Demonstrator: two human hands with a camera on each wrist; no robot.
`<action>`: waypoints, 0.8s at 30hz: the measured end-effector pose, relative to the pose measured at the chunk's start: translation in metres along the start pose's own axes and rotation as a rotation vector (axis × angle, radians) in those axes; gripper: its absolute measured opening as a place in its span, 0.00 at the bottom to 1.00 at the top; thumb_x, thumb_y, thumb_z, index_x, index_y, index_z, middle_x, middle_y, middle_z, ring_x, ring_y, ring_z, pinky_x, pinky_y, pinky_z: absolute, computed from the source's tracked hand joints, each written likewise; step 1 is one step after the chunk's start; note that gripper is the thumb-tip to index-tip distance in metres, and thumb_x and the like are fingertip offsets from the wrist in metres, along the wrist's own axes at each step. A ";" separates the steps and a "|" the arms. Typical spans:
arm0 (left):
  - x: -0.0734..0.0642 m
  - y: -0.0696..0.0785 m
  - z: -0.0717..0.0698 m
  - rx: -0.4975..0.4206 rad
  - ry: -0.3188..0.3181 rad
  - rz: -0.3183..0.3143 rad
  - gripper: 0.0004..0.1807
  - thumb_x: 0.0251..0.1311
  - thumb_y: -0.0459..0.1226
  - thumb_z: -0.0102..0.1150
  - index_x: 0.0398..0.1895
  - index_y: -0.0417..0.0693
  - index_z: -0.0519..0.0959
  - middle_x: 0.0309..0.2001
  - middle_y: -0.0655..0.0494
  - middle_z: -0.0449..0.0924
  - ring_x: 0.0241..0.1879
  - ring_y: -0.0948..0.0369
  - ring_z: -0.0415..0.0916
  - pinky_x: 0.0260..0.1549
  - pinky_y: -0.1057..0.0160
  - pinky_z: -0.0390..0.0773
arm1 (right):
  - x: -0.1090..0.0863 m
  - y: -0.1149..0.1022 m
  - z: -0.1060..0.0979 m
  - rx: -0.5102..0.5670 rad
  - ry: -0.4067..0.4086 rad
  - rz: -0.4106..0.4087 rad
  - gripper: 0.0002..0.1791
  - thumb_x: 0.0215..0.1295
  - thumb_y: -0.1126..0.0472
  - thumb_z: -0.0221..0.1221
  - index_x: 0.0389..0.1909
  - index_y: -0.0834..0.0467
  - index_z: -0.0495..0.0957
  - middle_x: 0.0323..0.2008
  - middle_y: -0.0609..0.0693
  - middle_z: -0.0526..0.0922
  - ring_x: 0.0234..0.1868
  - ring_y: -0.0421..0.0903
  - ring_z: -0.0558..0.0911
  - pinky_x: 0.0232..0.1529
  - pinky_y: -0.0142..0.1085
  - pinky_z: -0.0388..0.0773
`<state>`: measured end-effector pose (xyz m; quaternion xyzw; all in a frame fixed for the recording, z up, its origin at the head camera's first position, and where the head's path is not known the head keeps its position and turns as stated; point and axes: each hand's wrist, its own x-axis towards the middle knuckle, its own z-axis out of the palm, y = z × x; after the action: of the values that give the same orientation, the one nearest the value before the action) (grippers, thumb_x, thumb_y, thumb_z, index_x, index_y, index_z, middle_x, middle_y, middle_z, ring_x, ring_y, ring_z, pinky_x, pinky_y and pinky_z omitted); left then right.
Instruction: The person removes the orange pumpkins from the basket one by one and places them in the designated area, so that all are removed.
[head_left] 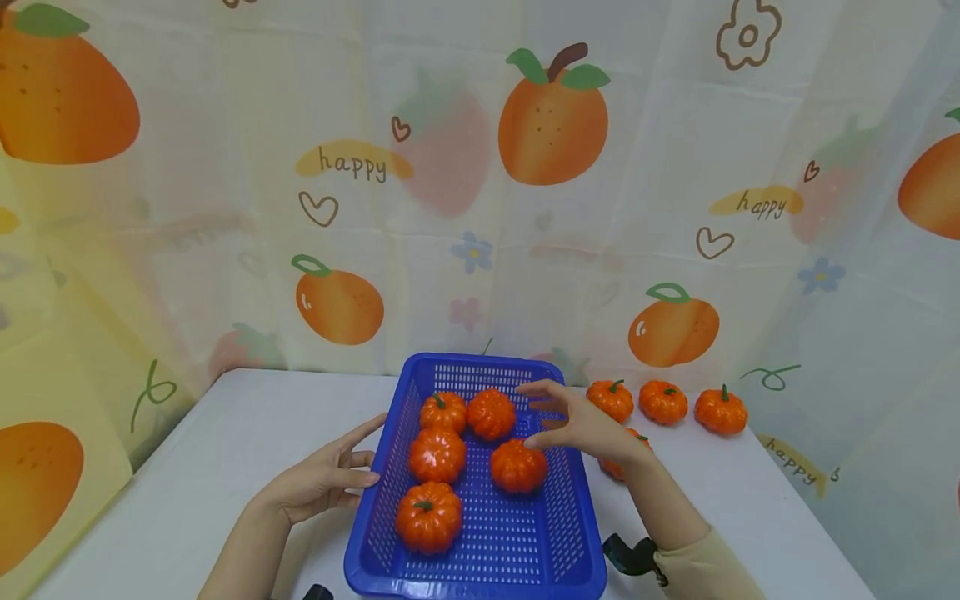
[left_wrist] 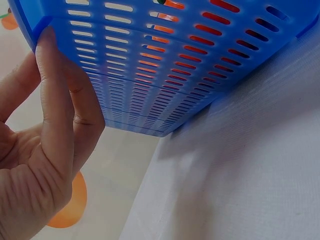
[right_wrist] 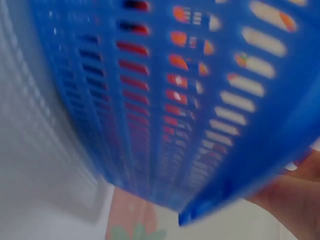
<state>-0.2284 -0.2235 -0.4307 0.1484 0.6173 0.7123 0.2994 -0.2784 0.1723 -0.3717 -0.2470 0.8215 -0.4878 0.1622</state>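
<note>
inside the blue basket (head_left: 495,550), whose long axis runs near to far, an orange pumpkin (head_left: 519,468) lies just near and left of the parted fingers of the right hand (head_left: 579,423), contact hard to tell, while the left hand (head_left: 321,481), fingers apart, touches the basket's left rim.

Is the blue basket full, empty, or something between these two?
Something between: the basket is partly filled. The head view shows five orange pumpkins inside, with bare floor visible at the near right.
</note>
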 end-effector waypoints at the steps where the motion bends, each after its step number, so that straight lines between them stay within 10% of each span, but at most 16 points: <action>1: 0.000 0.000 0.000 -0.001 -0.001 0.001 0.51 0.66 0.31 0.55 0.80 0.54 0.32 0.49 0.54 0.80 0.44 0.61 0.86 0.45 0.60 0.86 | 0.002 0.000 0.003 0.002 -0.017 0.006 0.40 0.57 0.51 0.69 0.70 0.49 0.64 0.73 0.54 0.64 0.74 0.62 0.64 0.67 0.60 0.70; 24: 0.000 -0.001 0.000 -0.010 -0.002 0.003 0.51 0.66 0.31 0.55 0.80 0.54 0.32 0.48 0.55 0.79 0.44 0.63 0.85 0.44 0.62 0.86 | 0.030 0.010 0.038 -0.118 -0.254 0.065 0.42 0.47 0.61 0.73 0.66 0.58 0.70 0.67 0.61 0.72 0.69 0.61 0.68 0.72 0.60 0.63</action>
<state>-0.2283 -0.2230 -0.4321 0.1485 0.6134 0.7155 0.2997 -0.2866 0.1315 -0.3992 -0.2892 0.8291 -0.3979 0.2658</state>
